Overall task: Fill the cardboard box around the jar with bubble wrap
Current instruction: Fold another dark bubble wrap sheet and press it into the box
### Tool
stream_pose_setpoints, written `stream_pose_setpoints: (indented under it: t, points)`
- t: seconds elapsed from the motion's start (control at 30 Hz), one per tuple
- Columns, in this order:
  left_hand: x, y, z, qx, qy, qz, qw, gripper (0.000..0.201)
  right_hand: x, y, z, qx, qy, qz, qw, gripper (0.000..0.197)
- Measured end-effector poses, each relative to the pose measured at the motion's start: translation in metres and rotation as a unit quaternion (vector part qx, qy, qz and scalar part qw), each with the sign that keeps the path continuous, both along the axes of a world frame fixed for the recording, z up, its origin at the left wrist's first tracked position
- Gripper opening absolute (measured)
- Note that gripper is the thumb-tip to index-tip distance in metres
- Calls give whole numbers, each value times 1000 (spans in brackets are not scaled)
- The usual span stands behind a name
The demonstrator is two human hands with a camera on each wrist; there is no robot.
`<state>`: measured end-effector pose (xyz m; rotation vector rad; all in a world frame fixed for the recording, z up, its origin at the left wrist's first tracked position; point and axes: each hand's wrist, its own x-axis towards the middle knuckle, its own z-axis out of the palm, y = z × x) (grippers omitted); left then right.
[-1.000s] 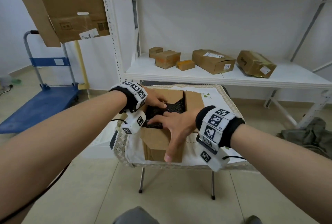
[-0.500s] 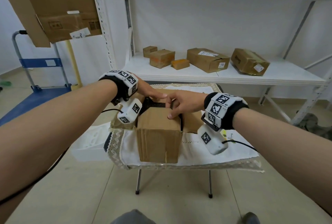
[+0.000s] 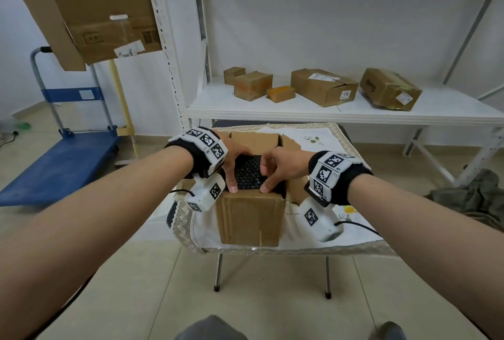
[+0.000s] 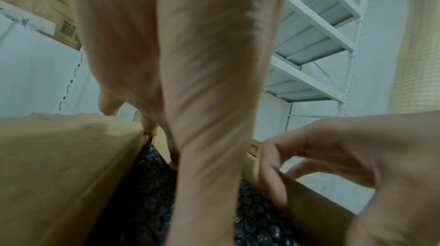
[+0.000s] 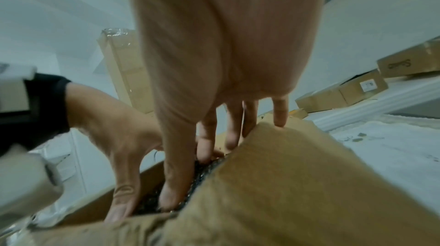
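An open cardboard box (image 3: 251, 217) stands on the small table, filled to the top with black bubble wrap (image 3: 248, 173). The jar is hidden under the wrap. My left hand (image 3: 236, 170) presses down on the left side of the wrap, its thumb at the box's near edge. My right hand (image 3: 268, 174) presses on the right side, fingers bent down into the box. In the left wrist view the bubble wrap (image 4: 257, 222) lies between a side flap (image 4: 59, 156) and my right hand (image 4: 333, 156). In the right wrist view my right hand's fingers (image 5: 204, 146) push on the bubble wrap (image 5: 150, 203).
The box sits on a white cloth (image 3: 313, 138) covering a folding table. Behind it a white shelf (image 3: 272, 113) carries several cardboard boxes. A blue trolley (image 3: 62, 159) stands to the left, flattened cardboard (image 3: 90, 7) hangs above it, and grey fabric (image 3: 469, 195) lies on the floor to the right.
My right hand has come off the box's near flap and now sits on the wrap beside my left hand. Both thumbs have come to the near edge.
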<state>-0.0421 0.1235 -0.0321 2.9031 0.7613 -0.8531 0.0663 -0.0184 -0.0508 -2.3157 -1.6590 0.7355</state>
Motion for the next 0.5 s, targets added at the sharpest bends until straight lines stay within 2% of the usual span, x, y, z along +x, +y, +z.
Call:
stream_pose_setpoints:
  t: [0.1,0.17,0.23,0.3,0.4,0.5]
  points:
    - [-2,-5,2,22,7,-2,1000,117,6,-2,-6,112,-78,-112,984,51]
    - [-2,-8,2,34,16,-2,999,117,6,-8,-4,99,-83,-188,974,66]
    - [-1,-10,2,38,19,1,999,118,6,-13,-5,43,-13,-204,978,80]
    - [-1,-14,5,41,20,2,999,117,7,-14,-10,31,73,-228,970,87]
    - [-3,-22,14,68,32,-12,997,111,6,-12,-16,70,144,-256,953,89]
    - [-2,-36,28,104,49,-21,993,108,0,-18,-6,120,157,-253,947,83]
